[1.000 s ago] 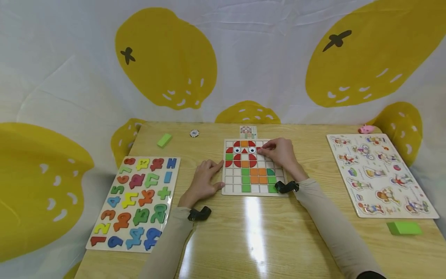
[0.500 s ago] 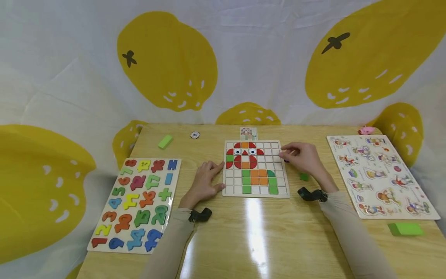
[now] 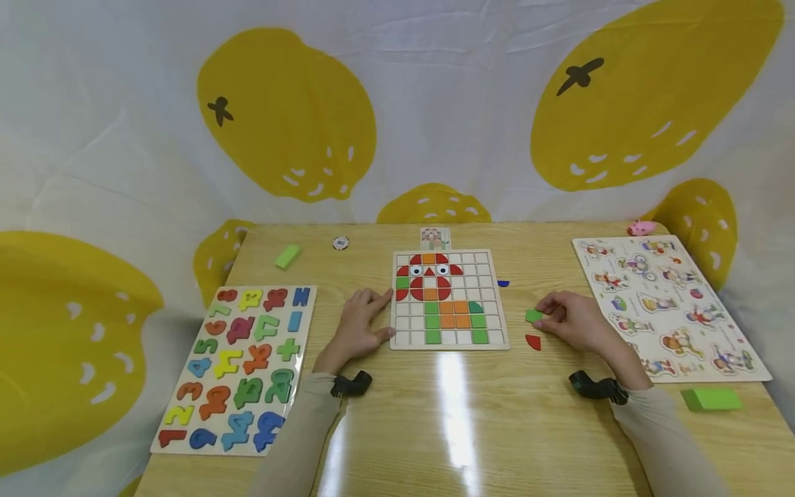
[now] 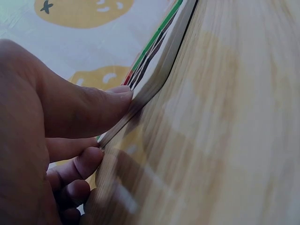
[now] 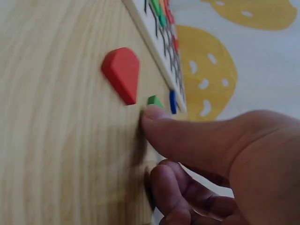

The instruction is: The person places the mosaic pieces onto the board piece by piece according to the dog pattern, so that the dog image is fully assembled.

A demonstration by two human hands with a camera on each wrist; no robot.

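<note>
My left hand (image 3: 356, 324) steadies the left edge of a white grid board (image 3: 406, 337), thumb and index finger against its side; the left wrist view has the thumb on the board's edge (image 4: 161, 75). Red, orange and green tiles fill part of the grid. Right of the board, my right hand (image 3: 574, 321) pinches a small green tile (image 3: 533, 315) at table level; in the right wrist view the thumb covers most of that tile (image 5: 154, 100). Just in front lies a red quarter-round tile (image 3: 533, 342). A blue piece (image 3: 503, 284) rests by the board's right edge.
A number puzzle (image 3: 236, 366) lies at left, a picture puzzle (image 3: 673, 310) at right. Behind the board are a small picture card (image 3: 435, 238), a round chip (image 3: 340, 243) and a green block (image 3: 288, 257). Another green block (image 3: 711, 399) and a pink pig (image 3: 641, 228) are at right.
My right hand has left a red tile in the grid's upper part and moved right and nearer to the green tile on the table. The left hand has stayed at the board.
</note>
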